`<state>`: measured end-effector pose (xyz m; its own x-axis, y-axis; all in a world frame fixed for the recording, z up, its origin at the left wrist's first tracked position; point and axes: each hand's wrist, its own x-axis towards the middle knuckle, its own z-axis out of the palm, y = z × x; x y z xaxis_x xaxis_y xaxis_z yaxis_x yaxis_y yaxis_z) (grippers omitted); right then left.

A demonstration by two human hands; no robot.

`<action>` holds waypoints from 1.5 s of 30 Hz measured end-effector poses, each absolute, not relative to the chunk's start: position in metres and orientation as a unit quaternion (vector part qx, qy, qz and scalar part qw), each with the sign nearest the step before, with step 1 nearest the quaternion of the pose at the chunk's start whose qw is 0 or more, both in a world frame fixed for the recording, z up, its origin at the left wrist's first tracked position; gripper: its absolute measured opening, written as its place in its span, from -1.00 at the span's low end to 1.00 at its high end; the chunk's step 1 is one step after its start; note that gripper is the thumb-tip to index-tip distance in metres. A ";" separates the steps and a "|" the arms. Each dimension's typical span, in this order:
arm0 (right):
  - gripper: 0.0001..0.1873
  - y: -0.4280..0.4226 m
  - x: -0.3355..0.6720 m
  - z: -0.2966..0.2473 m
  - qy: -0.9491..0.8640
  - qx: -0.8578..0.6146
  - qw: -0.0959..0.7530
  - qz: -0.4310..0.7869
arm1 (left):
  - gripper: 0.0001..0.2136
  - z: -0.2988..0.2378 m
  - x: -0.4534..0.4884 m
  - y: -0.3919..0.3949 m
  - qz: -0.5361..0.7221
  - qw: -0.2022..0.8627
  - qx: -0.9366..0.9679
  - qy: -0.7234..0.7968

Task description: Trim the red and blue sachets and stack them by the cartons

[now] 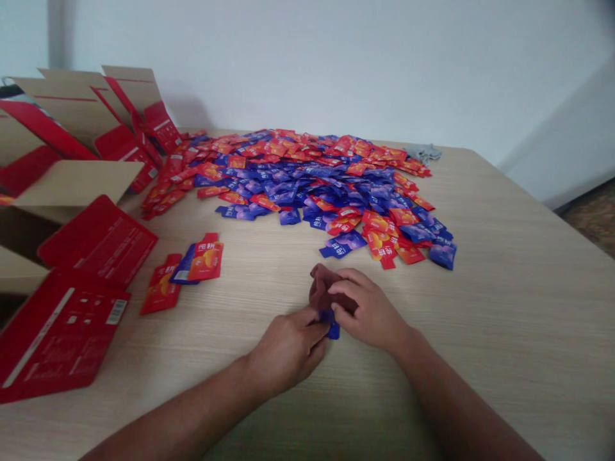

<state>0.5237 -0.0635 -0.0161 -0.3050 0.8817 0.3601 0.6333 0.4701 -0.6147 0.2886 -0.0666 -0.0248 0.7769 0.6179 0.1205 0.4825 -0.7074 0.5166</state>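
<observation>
While a blue sachet (333, 331) is pinched between the left hand's (291, 349) fingers, between 5 and 6 o'clock from the view's centre, a bunched brown cloth (323, 287) is gripped by the right hand (372, 314). Loose sachets (206, 259) are laid out between 8 and 9, with a red box (62, 333) placed farther out; the big pile (298, 173) is heaped at 12. Honestly, the sachet could get creased if it's squeezed too hard, or be yanked loose if it's snagged by the cloth.
</observation>
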 end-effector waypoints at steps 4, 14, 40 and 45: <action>-0.67 -0.067 0.518 -0.012 -0.806 -0.470 0.292 0.211 | -0.83 -0.028 0.289 -0.068 0.147 0.219 0.908 0.324; -0.67 -0.052 0.528 -0.033 -0.743 -0.574 0.323 0.118 | -0.76 -0.028 0.292 -0.067 0.187 0.155 0.915 0.323; -0.76 -0.037 0.520 -0.037 -0.739 -0.606 0.279 0.088 | -0.82 -0.016 0.306 -0.055 0.139 0.135 0.913 0.358; -0.75 -0.038 0.518 -0.036 -0.744 -0.607 0.271 0.068 | -0.44 -0.014 0.319 -0.054 0.148 0.127 0.891 0.411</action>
